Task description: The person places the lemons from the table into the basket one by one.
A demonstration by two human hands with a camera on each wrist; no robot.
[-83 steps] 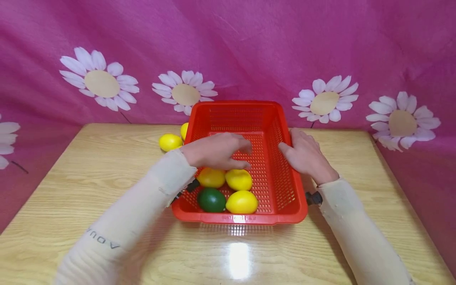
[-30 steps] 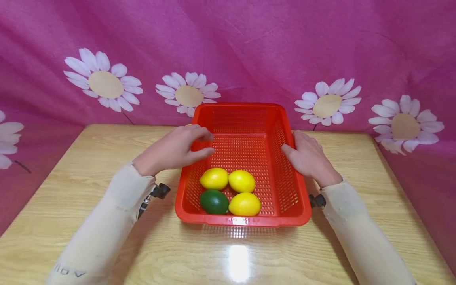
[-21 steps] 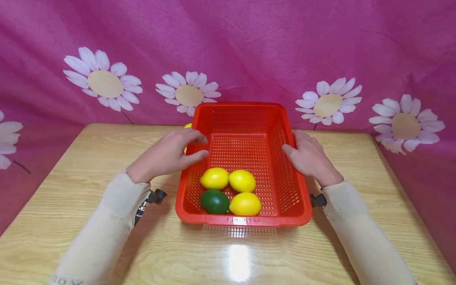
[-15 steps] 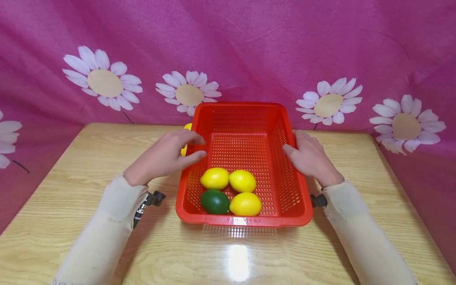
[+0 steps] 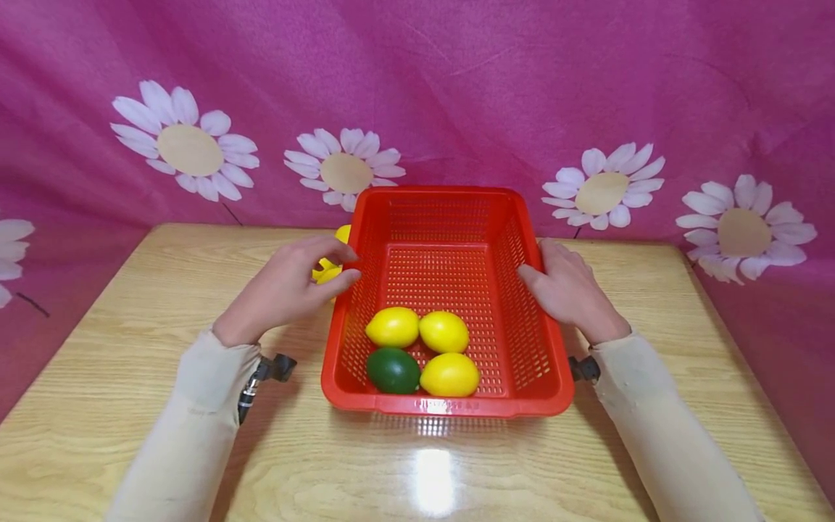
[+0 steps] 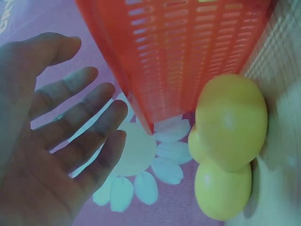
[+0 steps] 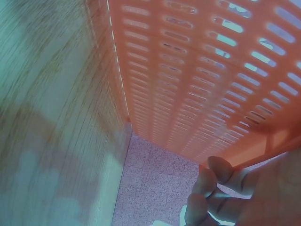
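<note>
The fingers of the left hand (image 5: 290, 283) are loosely bent and they hold nothing; in the left wrist view there is a gap between them and the wall of the basket. The fingers of the right hand (image 5: 574, 286) grip the right rim of the red basket (image 5: 446, 406), with the thumb on the inner side and the other fingers outside. So the basket is between both sets of fingers.

Inside it, nearer to the person than the fingers are, four fruits lie close together: a yellow fruit (image 5: 392, 328), a second one (image 5: 444, 332), a third one (image 5: 450, 375), and a green fruit (image 5: 393, 370).

Under and just beyond the left fingers, outside the basket, are more yellow fruits (image 6: 230, 122); the left wrist view shows three of them, the rearmost mostly hidden.

In my judgement, the work is only partly done: four fruits are in the basket, and at least these three are left outside. Around everything is the wooden table (image 5: 163, 290), and farther from the fingers hangs a pink cloth (image 5: 443, 87) with white flowers.
</note>
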